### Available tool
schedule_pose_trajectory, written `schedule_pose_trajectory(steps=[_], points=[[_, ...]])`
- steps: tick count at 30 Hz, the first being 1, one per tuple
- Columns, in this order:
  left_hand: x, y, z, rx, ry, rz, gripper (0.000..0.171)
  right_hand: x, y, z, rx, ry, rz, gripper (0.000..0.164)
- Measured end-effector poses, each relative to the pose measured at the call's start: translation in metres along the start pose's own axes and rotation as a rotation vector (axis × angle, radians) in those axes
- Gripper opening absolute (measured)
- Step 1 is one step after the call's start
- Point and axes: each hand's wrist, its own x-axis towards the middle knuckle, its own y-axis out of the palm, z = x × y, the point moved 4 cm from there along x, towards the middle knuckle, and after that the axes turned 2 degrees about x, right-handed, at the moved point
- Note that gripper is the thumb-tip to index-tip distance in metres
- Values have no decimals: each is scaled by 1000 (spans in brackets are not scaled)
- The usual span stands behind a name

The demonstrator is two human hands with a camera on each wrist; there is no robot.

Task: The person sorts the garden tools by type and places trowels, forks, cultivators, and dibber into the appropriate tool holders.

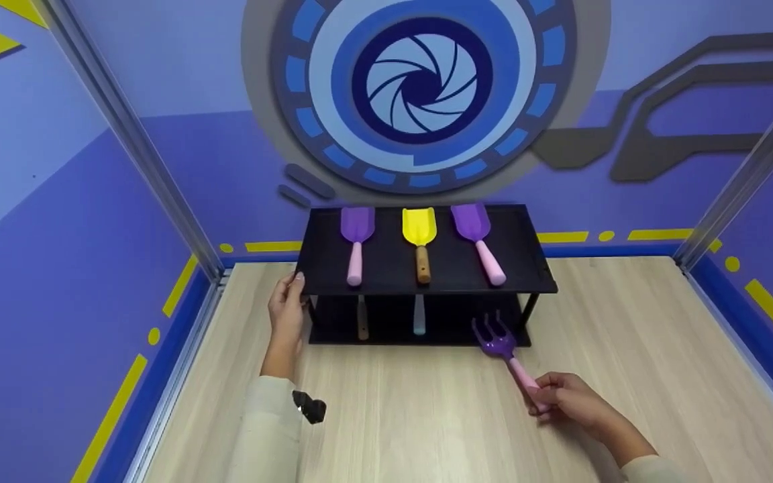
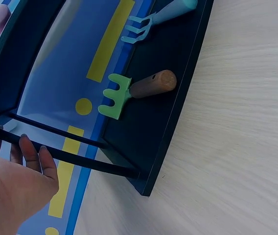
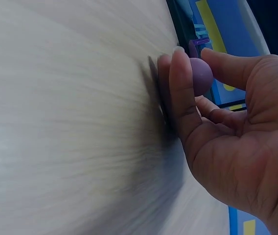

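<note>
My right hand (image 1: 571,399) pinches the pink handle of a purple toy garden fork (image 1: 497,342). Its three tines point at the lower shelf's right end and overlap the front edge in the head view. In the right wrist view, thumb and fingers close round the rounded handle end (image 3: 202,77). My left hand (image 1: 287,308) grips the left side of a two-tier black rack (image 1: 393,275); in the left wrist view its fingers (image 2: 30,152) bend round a side bar. On the lower shelf lie a green fork (image 2: 114,96) with a brown handle and a light-blue fork (image 2: 163,17).
Across the top shelf lie a purple scoop (image 1: 357,225) at left, a yellow scoop (image 1: 419,226) in the middle and another purple scoop (image 1: 471,221) at right. The rack stands on a wooden table (image 1: 393,416) against a patterned blue back wall (image 1: 192,168).
</note>
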Motion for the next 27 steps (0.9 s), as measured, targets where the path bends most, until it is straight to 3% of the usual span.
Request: schedule_pose_trajectory(steps=[9,18,27], points=[[1,0,-2,12,-23,14,41,4,-1,-2,-15,6,-43,31],[2,-2,2,4,-44,-3,40,6,1,-3,41,6,-51,34],[2,-1,4,-23,-55,0,37,10,6,-3,21,13,-149,41]])
